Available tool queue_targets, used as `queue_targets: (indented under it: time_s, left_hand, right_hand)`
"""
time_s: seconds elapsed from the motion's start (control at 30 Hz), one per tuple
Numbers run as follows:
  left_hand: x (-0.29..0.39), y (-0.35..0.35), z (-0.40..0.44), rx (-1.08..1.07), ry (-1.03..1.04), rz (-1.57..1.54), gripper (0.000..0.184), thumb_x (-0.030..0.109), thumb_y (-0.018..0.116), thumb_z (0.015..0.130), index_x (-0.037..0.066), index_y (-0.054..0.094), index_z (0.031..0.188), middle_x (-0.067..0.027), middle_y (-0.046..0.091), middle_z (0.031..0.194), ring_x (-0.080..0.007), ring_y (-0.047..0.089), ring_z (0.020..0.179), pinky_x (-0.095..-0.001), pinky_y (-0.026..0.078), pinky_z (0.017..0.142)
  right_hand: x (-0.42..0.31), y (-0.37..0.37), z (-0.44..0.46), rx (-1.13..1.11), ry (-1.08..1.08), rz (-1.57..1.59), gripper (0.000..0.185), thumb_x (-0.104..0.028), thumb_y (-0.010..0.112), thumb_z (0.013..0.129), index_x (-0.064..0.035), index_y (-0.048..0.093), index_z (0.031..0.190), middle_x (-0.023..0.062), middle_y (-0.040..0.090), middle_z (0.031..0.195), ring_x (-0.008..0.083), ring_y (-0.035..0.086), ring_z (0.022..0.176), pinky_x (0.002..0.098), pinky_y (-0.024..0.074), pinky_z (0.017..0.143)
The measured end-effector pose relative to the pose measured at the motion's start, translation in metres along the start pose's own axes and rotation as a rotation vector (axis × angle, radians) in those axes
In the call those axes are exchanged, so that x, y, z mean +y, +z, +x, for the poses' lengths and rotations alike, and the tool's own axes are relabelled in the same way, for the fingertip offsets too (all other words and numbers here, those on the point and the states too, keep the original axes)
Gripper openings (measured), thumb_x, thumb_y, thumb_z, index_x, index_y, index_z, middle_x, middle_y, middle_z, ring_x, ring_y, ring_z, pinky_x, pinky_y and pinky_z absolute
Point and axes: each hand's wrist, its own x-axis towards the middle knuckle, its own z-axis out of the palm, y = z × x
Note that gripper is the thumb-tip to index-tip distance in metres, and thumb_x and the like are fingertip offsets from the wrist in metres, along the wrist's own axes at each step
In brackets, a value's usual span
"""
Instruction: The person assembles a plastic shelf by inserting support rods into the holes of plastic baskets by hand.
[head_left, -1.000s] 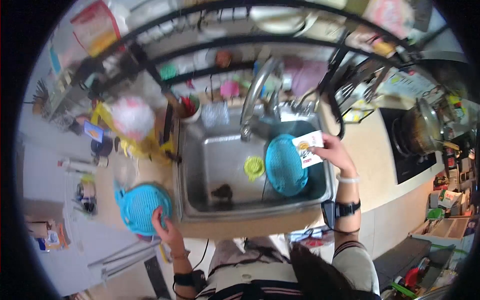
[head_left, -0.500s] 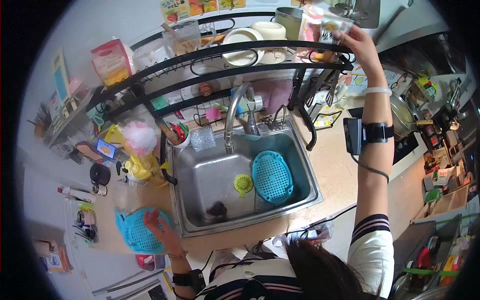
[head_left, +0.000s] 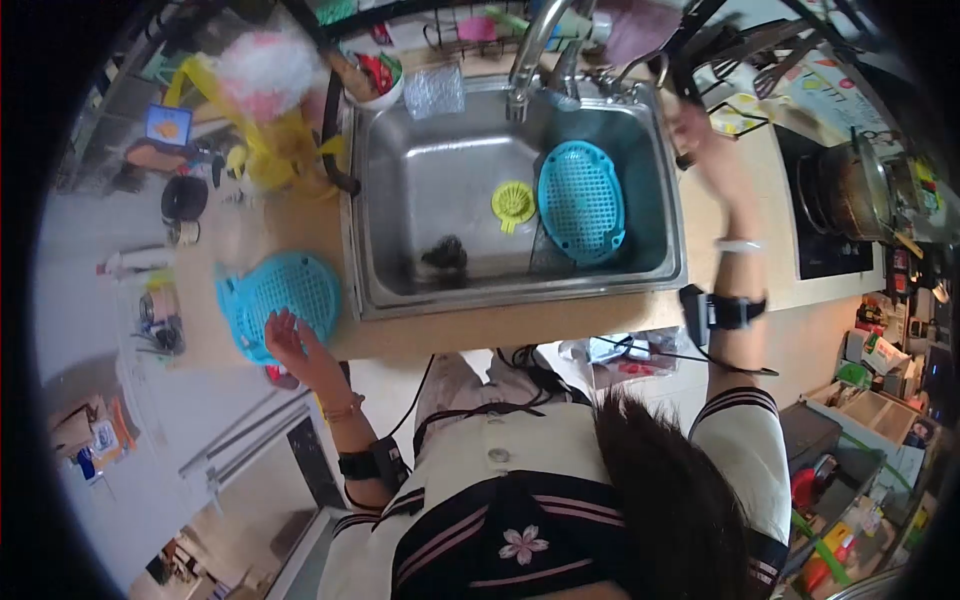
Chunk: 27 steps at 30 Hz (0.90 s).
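My left hand [head_left: 298, 350] hovers at the near edge of a blue perforated plastic basket [head_left: 290, 290] on the counter left of the sink. Its fingers are loosely bent and apart, with nothing visible in them; whether they touch the basket I cannot tell. My right hand [head_left: 698, 140] is smeared by motion beside the sink's back right corner, close to the black rack leg. What it holds, if anything, does not show. Inside the steel sink [head_left: 440, 180] lie a second blue perforated basket [head_left: 582, 202], a yellow-green drain strainer [head_left: 513, 204] and a dark clump [head_left: 446, 254].
The faucet [head_left: 530, 60] arches over the sink's back edge. A yellow plastic bag [head_left: 285, 150] and a black-lidded jar [head_left: 185, 200] stand on the left. At the right, a pot [head_left: 850, 190] sits on the black stove. A clear bag [head_left: 635, 360] is below the counter.
The view has tilted downward. My right hand has come down from a small packet on the upper rack to beside the sink. My left hand stays by the blue basket on the counter.
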Motion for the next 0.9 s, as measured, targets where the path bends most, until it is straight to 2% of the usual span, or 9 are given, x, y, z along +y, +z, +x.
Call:
queue_targets:
  time_s: [0.13, 0.27, 0.43, 0.57, 0.6, 0.67, 0.73, 0.8, 0.9]
  left_hand:
    - [-0.010, -0.009, -0.007, 0.031, -0.042, 0.090, 0.038, 0.002, 0.050, 0.084, 0.003, 0.040, 0.121, -0.0119, 0.049, 0.116, -0.0193, 0.046, 0.106, -0.0325, 0.037, 0.088]
    - [-0.030, -0.023, -0.014, 0.079, -0.104, 0.090, 0.037, 0.000, 0.049, 0.084, 0.003, 0.041, 0.119, -0.0108, 0.048, 0.116, -0.0184, 0.046, 0.106, -0.0319, 0.038, 0.087]
    - [-0.032, -0.032, -0.031, 0.052, -0.119, 0.260, 0.038, 0.000, 0.046, 0.085, 0.002, 0.037, 0.121, -0.0120, 0.045, 0.117, -0.0205, 0.046, 0.106, -0.0341, 0.038, 0.091]
    - [-0.036, -0.037, -0.033, 0.105, -0.190, 0.237, 0.035, 0.001, 0.048, 0.083, 0.003, 0.042, 0.117, -0.0100, 0.049, 0.114, -0.0194, 0.048, 0.105, -0.0341, 0.037, 0.089]
    - [-0.035, -0.039, -0.030, 0.151, -0.289, 0.139, 0.034, 0.002, 0.048, 0.084, 0.003, 0.042, 0.117, -0.0095, 0.049, 0.113, -0.0189, 0.048, 0.104, -0.0341, 0.038, 0.088]
    - [-0.032, -0.040, -0.026, 0.237, -0.483, -0.067, 0.032, 0.004, 0.048, 0.085, 0.003, 0.042, 0.116, -0.0085, 0.051, 0.111, -0.0179, 0.049, 0.102, -0.0341, 0.039, 0.086]
    - [-0.026, -0.039, -0.020, 0.270, -0.590, -0.139, 0.030, 0.006, 0.048, 0.085, 0.004, 0.043, 0.115, -0.0070, 0.051, 0.109, -0.0163, 0.049, 0.099, -0.0321, 0.040, 0.083]
    - [-0.024, -0.039, -0.018, 0.275, -0.632, -0.162, 0.029, 0.007, 0.048, 0.085, 0.004, 0.044, 0.114, -0.0058, 0.052, 0.107, -0.0149, 0.049, 0.097, -0.0301, 0.040, 0.080]
    - [-0.035, -0.039, -0.019, 0.254, -0.560, -0.178, 0.028, 0.007, 0.049, 0.086, 0.005, 0.045, 0.113, -0.0047, 0.053, 0.105, -0.0139, 0.049, 0.095, -0.0277, 0.040, 0.079]
  right_hand:
    - [0.147, 0.146, -0.002, -0.453, 0.355, -0.304, 0.038, -0.025, 0.054, 0.082, -0.0032, 0.052, 0.113, 0.0089, 0.058, 0.108, 0.0217, 0.054, 0.097, 0.0314, 0.0443, 0.079]
    - [0.217, 0.207, -0.022, -0.558, 0.609, -0.585, 0.034, -0.024, 0.054, 0.080, -0.0036, 0.055, 0.107, 0.0116, 0.060, 0.103, 0.0250, 0.056, 0.094, 0.0328, 0.0455, 0.077]
    - [0.268, 0.239, -0.030, -0.619, 0.689, -0.773, 0.029, -0.022, 0.053, 0.078, -0.0040, 0.058, 0.100, 0.0149, 0.061, 0.097, 0.0292, 0.059, 0.090, 0.0345, 0.0470, 0.075]
    - [0.323, 0.240, -0.002, -0.646, 0.482, -0.876, 0.025, -0.021, 0.053, 0.076, -0.0043, 0.061, 0.094, 0.0176, 0.063, 0.093, 0.0326, 0.061, 0.087, 0.0359, 0.0482, 0.073]
    - [0.329, 0.235, 0.006, -0.516, 0.450, -0.805, 0.025, -0.020, 0.053, 0.075, -0.0044, 0.061, 0.092, 0.0182, 0.063, 0.091, 0.0334, 0.061, 0.086, 0.0363, 0.0485, 0.073]
    - [0.211, 0.190, 0.011, 0.092, 0.417, -0.227, 0.021, -0.013, 0.058, 0.071, -0.0036, 0.059, 0.090, 0.0163, 0.063, 0.084, 0.0333, 0.060, 0.080, 0.0411, 0.0457, 0.069]
    - [0.137, 0.150, 0.014, 0.101, 0.108, -0.634, 0.027, -0.008, 0.062, 0.066, -0.0048, 0.057, 0.092, 0.0116, 0.060, 0.079, 0.0310, 0.057, 0.079, 0.0412, 0.0411, 0.066]
    - [0.077, 0.119, 0.004, 0.216, -0.243, -0.781, 0.033, -0.008, 0.064, 0.062, -0.0066, 0.056, 0.094, 0.0094, 0.057, 0.079, 0.0276, 0.053, 0.080, 0.0385, 0.0376, 0.066]
    - [0.082, 0.115, -0.021, 0.146, -0.344, -0.905, 0.026, -0.008, 0.054, 0.069, -0.0080, 0.057, 0.095, 0.0090, 0.058, 0.082, 0.0257, 0.053, 0.080, 0.0365, 0.0384, 0.068]
